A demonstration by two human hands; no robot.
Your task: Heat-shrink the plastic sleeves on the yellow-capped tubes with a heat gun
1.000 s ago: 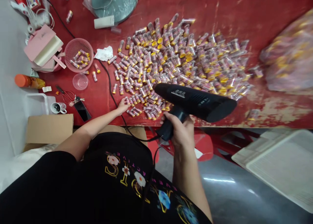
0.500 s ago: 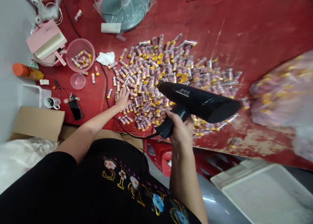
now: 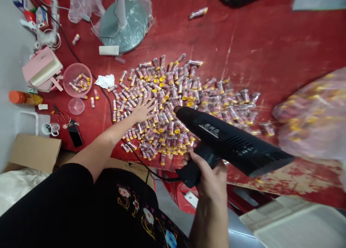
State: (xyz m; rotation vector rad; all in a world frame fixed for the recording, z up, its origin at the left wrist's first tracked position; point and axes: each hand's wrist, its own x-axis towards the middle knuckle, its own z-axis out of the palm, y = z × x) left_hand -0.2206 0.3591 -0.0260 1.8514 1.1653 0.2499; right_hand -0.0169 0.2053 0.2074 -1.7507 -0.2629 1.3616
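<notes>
A wide pile of small wrapped tubes with yellow caps point(image 3: 189, 93) covers the middle of the red table point(image 3: 270, 42). My left hand point(image 3: 143, 111) lies flat on the pile's left part, fingers spread over the tubes. My right hand point(image 3: 209, 172) grips the handle of a black heat gun point(image 3: 229, 141), held above the pile's near edge. Its nozzle points left toward my left hand. The gun's black cord point(image 3: 140, 165) hangs off the table edge below.
A pink basket point(image 3: 77, 78) with several tubes, a clear cup point(image 3: 76, 105), a mug point(image 3: 51, 129), a phone point(image 3: 75, 135) and an orange-capped bottle point(image 3: 24, 97) sit at the left. A fan base point(image 3: 124, 21) stands at the back. A blurred bag of tubes point(image 3: 316, 114) lies at the right.
My left hand slid from the table's near edge farther onto the pile and flattened. The heat gun has come nearer and lower in view, and the view shifted.
</notes>
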